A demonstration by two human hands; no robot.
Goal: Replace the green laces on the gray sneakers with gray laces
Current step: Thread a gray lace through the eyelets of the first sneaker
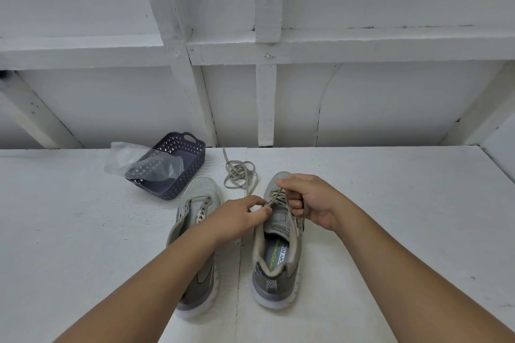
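Two gray sneakers stand side by side on the white table, toes pointing away from me. The left sneaker (199,198) has bare eyelets and my left forearm crosses over it. The right sneaker (278,248) carries a pale gray-green lace through its front eyelets. My left hand (237,217) pinches that lace at the sneaker's left eyelet row. My right hand (309,200) rests over the toe side of the lacing, its fingers curled around the lace. A loose lace (239,175) of similar pale colour lies tangled just beyond the shoes.
A dark blue perforated basket (192,159) sits at the back left of the table, with a crumpled clear plastic bag (131,160) draped over its near rim. A white panelled wall rises right behind the table edge.
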